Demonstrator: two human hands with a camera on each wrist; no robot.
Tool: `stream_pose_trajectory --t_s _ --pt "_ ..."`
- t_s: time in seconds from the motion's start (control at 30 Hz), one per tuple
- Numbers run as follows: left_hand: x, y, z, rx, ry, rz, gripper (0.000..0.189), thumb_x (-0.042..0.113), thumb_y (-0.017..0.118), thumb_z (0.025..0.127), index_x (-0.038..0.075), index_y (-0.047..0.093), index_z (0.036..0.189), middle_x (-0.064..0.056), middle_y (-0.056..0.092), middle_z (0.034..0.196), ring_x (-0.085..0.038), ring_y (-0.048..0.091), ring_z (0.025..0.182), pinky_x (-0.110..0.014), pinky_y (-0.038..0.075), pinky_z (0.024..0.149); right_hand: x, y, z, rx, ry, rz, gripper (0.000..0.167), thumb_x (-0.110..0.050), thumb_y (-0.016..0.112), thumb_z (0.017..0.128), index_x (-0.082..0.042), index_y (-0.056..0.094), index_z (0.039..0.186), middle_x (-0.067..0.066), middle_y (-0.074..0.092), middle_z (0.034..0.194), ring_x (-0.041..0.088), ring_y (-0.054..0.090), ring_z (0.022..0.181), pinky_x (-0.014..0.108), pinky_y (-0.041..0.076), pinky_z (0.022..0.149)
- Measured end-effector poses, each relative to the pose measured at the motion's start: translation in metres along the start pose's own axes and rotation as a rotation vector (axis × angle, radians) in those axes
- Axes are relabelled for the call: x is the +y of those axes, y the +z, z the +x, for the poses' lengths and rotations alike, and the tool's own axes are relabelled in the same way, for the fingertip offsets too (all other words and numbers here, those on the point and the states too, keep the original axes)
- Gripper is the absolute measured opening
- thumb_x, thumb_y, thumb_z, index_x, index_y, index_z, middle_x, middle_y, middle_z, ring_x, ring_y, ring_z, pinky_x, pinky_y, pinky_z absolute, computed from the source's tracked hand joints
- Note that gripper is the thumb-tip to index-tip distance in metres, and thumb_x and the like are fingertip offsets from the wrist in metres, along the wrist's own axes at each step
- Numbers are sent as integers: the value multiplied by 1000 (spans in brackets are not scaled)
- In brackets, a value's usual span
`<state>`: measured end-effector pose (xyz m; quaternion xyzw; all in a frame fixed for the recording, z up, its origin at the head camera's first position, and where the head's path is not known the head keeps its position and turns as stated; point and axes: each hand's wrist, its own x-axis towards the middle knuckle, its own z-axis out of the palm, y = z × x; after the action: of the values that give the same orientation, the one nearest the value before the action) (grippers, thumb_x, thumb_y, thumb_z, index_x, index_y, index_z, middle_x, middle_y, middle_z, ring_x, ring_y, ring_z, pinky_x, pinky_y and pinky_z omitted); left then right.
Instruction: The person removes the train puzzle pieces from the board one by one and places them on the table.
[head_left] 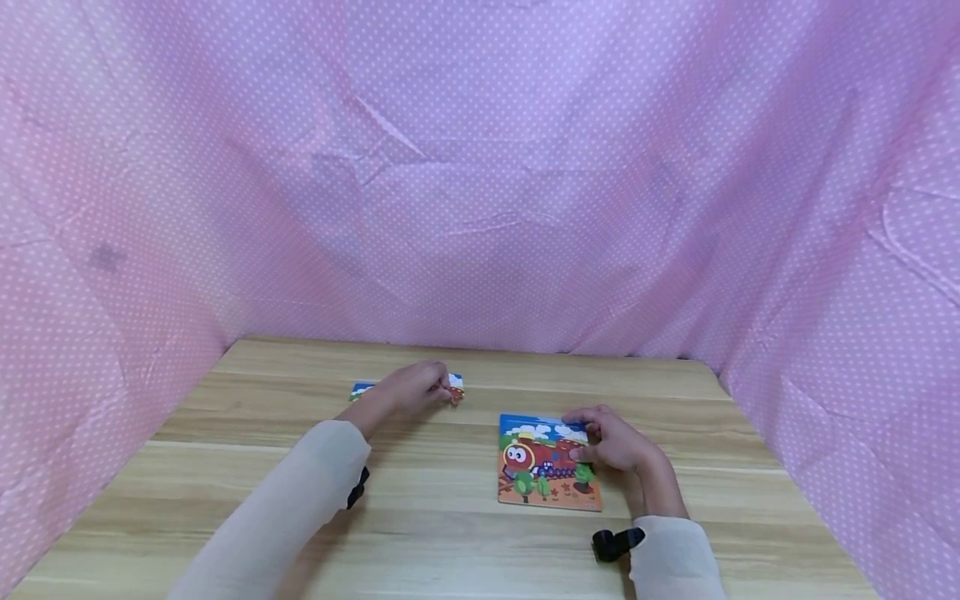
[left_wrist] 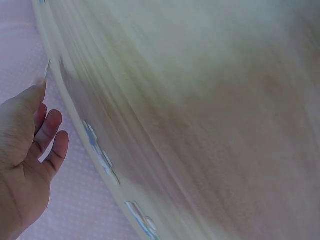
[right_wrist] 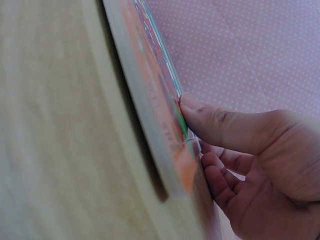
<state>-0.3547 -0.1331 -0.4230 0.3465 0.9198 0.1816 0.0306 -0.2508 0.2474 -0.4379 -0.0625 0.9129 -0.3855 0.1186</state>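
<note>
A jigsaw puzzle board (head_left: 536, 479) with a red cartoon train, trees and blue sky lies flat, right of the middle of the wooden table. My right hand (head_left: 617, 442) grips it at its right side; in the right wrist view the thumb (right_wrist: 215, 122) lies on the picture face and the other fingers curl by the edge. Farther back and to the left, my left hand (head_left: 416, 387) pinches a small puzzle piece (head_left: 456, 393), seen edge-on as a thin sliver in the left wrist view. Loose puzzle pieces (head_left: 360, 390) lie around this hand, partly hidden behind it.
The wooden table (head_left: 225, 467) carries these things. A pink dotted cloth (head_left: 480, 208) hangs behind it and along both sides. In the left wrist view, loose pieces (left_wrist: 100, 152) lie near the table's edge. A black wrist device (head_left: 615, 544) sits by the right sleeve.
</note>
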Motion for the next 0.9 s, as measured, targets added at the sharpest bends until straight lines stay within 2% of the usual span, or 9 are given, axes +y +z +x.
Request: stream_pose_trajectory --t_s 0.17,0.37,0.57,0.9 --pt "-6 -1 -3 7 -42 -17 11 23 64 103 14 61 98 4 57 99 -12 52 85 -32 47 77 0 0 0 3 -1 6 44 -8 77 91 -21 67 132 12 49 128 35 47 116 61 38 103" --pt "-11 0 -2 12 -55 -6 12 23 65 102 13 61 97 2 56 98 -13 50 85 -33 47 75 0 1 0 3 8 14 45 -10 77 91 -22 66 133 12 49 130 35 46 118 61 39 104" --pt "-15 2 0 5 -64 52 11 22 65 103 13 61 98 2 57 99 -13 51 87 -35 49 79 -1 1 0 7 17 25 45 -8 77 91 -22 67 133 12 49 130 36 47 118 62 38 105" --pt "-12 4 -1 -20 -89 87 9 20 66 102 14 64 97 3 60 98 -12 55 88 -35 51 82 1 0 -1 8 6 8 44 -7 76 91 -22 67 132 11 49 130 35 47 118 62 38 105"
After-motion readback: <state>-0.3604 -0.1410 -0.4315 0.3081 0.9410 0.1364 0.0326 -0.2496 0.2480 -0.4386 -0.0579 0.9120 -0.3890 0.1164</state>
